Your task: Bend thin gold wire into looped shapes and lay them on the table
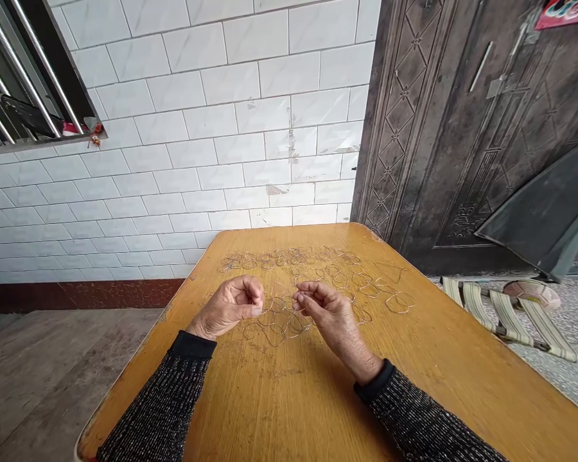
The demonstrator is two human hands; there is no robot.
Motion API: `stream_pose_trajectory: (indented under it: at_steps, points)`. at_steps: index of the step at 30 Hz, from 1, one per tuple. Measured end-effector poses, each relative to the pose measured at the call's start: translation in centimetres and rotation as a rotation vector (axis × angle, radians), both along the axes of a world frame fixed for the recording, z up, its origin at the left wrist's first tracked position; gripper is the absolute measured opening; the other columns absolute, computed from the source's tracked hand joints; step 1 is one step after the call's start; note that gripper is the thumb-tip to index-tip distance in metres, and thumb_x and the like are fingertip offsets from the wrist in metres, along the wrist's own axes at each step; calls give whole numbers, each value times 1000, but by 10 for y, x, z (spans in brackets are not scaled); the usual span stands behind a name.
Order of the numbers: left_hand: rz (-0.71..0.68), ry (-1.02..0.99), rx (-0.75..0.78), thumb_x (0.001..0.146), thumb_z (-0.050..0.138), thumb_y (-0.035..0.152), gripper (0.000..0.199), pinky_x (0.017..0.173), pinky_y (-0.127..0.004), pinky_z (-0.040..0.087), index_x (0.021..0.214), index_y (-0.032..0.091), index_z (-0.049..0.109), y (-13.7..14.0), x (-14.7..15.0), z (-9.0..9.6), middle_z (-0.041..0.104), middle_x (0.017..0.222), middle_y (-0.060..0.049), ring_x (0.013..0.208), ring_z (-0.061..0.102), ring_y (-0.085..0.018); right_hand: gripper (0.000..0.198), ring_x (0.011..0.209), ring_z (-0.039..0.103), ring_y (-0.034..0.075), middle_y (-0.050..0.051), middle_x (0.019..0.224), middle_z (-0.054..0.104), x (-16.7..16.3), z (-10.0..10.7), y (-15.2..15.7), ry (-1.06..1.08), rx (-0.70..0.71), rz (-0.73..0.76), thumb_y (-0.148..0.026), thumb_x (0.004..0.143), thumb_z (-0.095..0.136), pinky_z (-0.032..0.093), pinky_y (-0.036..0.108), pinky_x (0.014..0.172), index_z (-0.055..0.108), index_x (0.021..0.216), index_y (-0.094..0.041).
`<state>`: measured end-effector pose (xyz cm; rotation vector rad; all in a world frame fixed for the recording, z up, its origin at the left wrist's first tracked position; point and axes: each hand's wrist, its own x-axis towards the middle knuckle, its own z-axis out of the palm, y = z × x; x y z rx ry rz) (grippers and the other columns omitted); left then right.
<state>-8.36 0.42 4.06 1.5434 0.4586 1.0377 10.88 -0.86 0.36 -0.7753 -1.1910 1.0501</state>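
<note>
My left hand (234, 305) is closed in a pinch above the wooden table (279, 410), thumb against the curled fingers. Opposite it, my right hand (327, 314) pinches with thumb and forefinger, its other fingers bent. Fine strands of thin wire (282, 314) show between the two hands and seem to meet both sets of fingertips; the exact grip is too small to make out. Around and beyond the hands lie many thin wire loops (340, 277), some overlapping. A row of tangled loops (289, 256) stretches across the far part of the tabletop.
A white tiled wall (212, 128) rises behind the table's far edge. To the right stand a dark carved door (428, 141) and a grey sheet (549, 205). A striped folding seat (505, 314) and a ball (532, 294) are on the floor. A barred window (29, 70) is at upper left.
</note>
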Motion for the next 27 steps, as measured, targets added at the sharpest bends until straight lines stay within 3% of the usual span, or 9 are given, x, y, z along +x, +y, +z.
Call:
stream_pose_trajectory:
  at_steps: [11, 16, 18, 21, 24, 27]
  points:
    - [-155, 72, -84, 61, 72, 13, 22, 56, -21, 34, 73, 16, 53, -4, 3, -3, 50, 67, 2, 61, 45, -8, 14, 53, 57, 13, 2, 59, 60, 8, 3, -10, -489, 235, -253, -27, 78, 51, 44, 24, 50, 62, 75, -18]
    - [-161, 50, -82, 61, 71, 10, 21, 57, -21, 36, 73, 16, 56, -1, -1, -2, 51, 68, 2, 62, 47, -8, 15, 46, 52, 11, -1, 55, 55, 10, 5, -8, -509, 232, -284, -28, 79, 50, 41, 22, 46, 61, 74, -18]
    - [-117, 8, -74, 61, 71, 8, 21, 58, -20, 37, 74, 16, 57, 2, -4, -2, 50, 69, 2, 62, 48, -7, 16, 41, 47, 9, -3, 52, 50, 11, 7, -9, -439, 172, -203, -29, 79, 50, 38, 21, 42, 59, 73, -18]
    - [10, -109, -49, 60, 71, 7, 23, 59, -20, 38, 75, 17, 57, 7, -7, -3, 49, 70, 3, 64, 49, -7, 16, 36, 40, 7, -6, 49, 45, 13, 9, -12, -390, 68, 72, -30, 78, 50, 34, 19, 37, 56, 70, -18]
    - [112, -200, -53, 57, 72, 7, 26, 60, -19, 39, 75, 17, 57, 11, -5, -5, 49, 71, 4, 64, 49, -6, 12, 34, 39, 5, -7, 48, 46, 13, 7, -22, -556, 26, 357, -24, 76, 50, 32, 17, 36, 56, 68, -18]
    - [155, -221, -84, 55, 72, 6, 27, 61, -19, 39, 75, 17, 57, 12, -2, -6, 50, 71, 4, 64, 49, -6, 15, 37, 43, 7, -6, 47, 51, 11, 0, -32, -813, 130, 448, -12, 71, 50, 30, 18, 40, 61, 63, -19]
